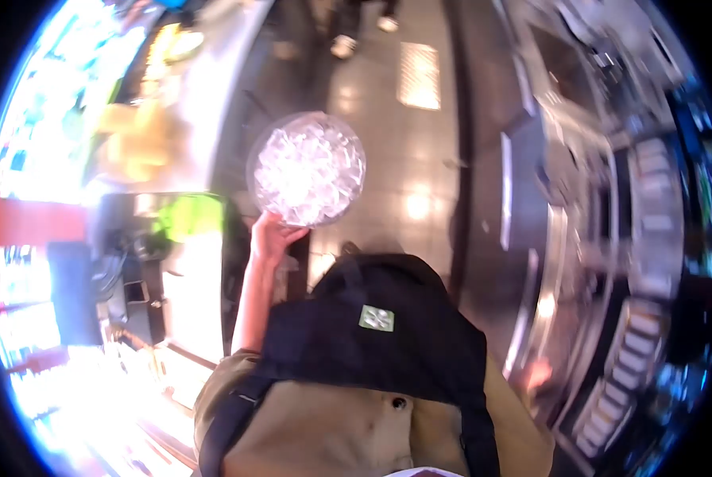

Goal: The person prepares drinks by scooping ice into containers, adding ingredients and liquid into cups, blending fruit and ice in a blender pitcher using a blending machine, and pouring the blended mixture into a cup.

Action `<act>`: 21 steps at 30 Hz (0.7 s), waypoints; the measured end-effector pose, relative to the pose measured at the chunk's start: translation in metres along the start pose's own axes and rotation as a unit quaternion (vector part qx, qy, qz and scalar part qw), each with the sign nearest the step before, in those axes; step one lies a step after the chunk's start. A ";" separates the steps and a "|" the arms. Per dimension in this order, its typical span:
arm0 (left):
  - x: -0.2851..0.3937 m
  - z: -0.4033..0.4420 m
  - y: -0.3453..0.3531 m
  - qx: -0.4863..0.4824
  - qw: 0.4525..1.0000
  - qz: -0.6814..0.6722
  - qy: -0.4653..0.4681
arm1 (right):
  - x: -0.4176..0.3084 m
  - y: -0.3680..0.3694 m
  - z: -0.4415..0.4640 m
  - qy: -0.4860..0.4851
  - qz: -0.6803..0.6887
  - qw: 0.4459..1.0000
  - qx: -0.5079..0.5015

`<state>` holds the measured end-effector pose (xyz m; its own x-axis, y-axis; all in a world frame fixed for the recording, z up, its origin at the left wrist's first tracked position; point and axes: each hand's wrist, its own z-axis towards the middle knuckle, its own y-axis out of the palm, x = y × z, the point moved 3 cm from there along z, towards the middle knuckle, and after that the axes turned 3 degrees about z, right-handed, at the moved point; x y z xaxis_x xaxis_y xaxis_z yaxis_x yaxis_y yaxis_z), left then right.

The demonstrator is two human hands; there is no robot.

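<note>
Head view: left hand (268, 238) is gripping a bowl (359, 184) of apparent ice (304, 173) above the floor (392, 159); filling is looking complete, setting-down outstanding. Right hand (537, 374) is showing blurred; grip, cannot tell.

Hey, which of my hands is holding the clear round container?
Your left hand: it grips the near edge of the clear round container. Your right hand is a blur on your other side, away from it.
</note>
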<state>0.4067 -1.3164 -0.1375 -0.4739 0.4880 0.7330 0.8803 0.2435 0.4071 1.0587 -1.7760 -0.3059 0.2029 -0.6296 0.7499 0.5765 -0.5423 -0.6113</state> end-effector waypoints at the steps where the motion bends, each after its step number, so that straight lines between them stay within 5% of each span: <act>1: 0.026 0.006 -0.017 0.044 0.999 0.001 0.026 | -0.010 -0.007 -0.009 -0.001 0.097 0.995 -0.025; 4: 0.101 0.025 -0.060 0.112 0.989 -0.037 0.092 | -0.077 -0.061 -0.014 0.103 0.508 0.788 -0.333; 8: 0.198 0.064 -0.088 0.129 0.975 -0.112 0.138 | -0.204 -0.123 0.014 0.044 0.636 0.586 -0.500; 10: 0.248 0.095 -0.098 0.127 0.968 -0.155 0.153 | -0.271 -0.152 0.039 0.000 0.671 0.535 -0.513; 13: 0.321 0.155 -0.118 0.086 0.957 -0.218 0.169 | -0.366 -0.303 0.094 -0.017 0.609 0.563 -0.558; 15: 0.369 0.190 -0.116 0.058 0.948 -0.267 0.161 | -0.435 -0.340 0.125 -0.031 0.644 0.543 -0.539; 17: 0.419 0.234 -0.129 0.084 0.938 -0.267 0.206 | -0.495 -0.395 0.153 -0.036 0.657 0.543 -0.522; 21: 0.502 0.305 -0.162 0.177 0.913 -0.256 0.263 | -0.592 -0.499 0.188 -0.192 0.679 0.503 -0.500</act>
<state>0.0327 -0.8548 -0.0019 -0.6881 -0.2128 0.6937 0.4475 0.6282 0.6365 0.7996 -1.0287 -0.3971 0.1204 -0.7476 -0.6532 -0.9461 0.1128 -0.3035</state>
